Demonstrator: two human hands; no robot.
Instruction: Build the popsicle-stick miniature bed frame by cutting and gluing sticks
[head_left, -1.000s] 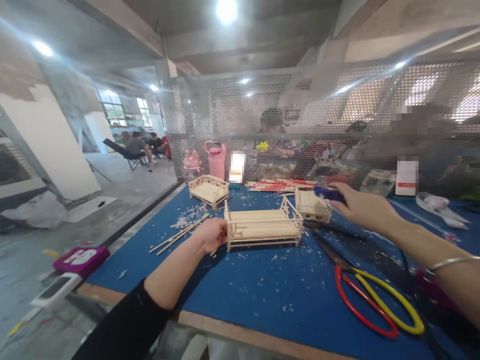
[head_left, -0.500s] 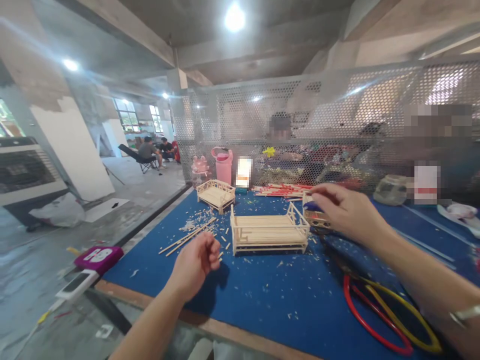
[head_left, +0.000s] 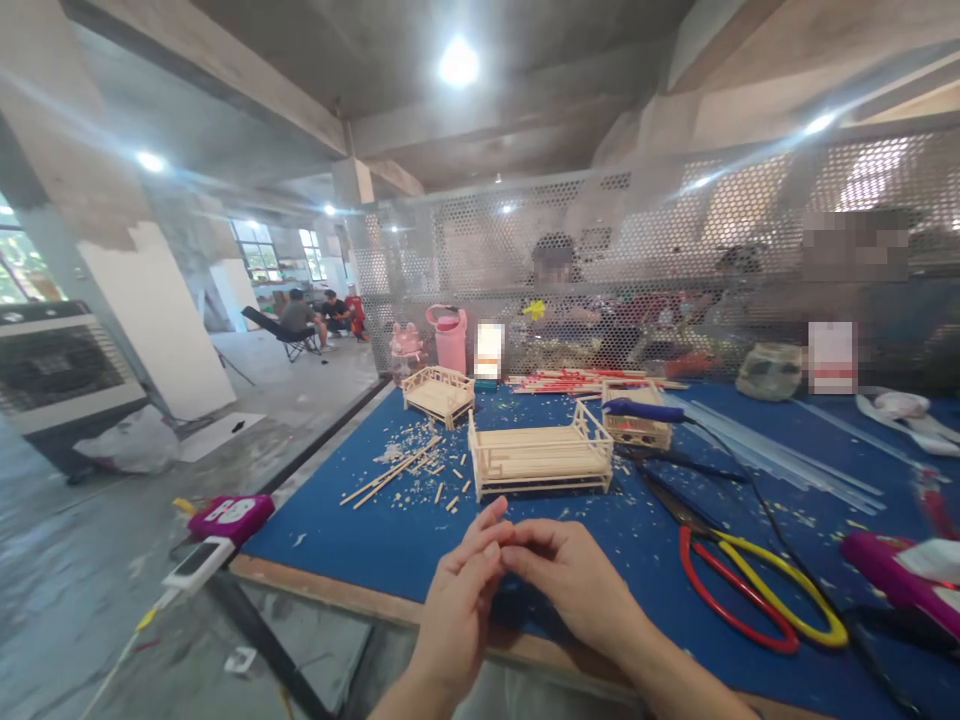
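Note:
My left hand (head_left: 466,592) and my right hand (head_left: 568,572) meet over the front edge of the blue table. Both are closed, with their fingertips touching. Whatever may be pinched between them is too small or hidden to make out. Just beyond stands a miniature bed (head_left: 541,458) made of thin wooden sticks, with railings at its ends. Behind it to the left is a smaller stick-built piece (head_left: 439,393). Another stick frame (head_left: 639,432) stands to the right, and a blue-handled tool (head_left: 645,409) with a black cord lies across it.
Large scissors (head_left: 739,590) with red and yellow handles lie at right. Clear rods (head_left: 787,455) sit behind them. Loose sticks (head_left: 394,470) and scraps cover the left. Red-tipped sticks (head_left: 570,381) lie before a perforated metal screen (head_left: 465,240). A purple device (head_left: 231,517) hangs at the left edge.
My right hand has left the blue-handled tool at the stick frame and come back to my left hand. My left hand has moved right, and the fingers of both now touch.

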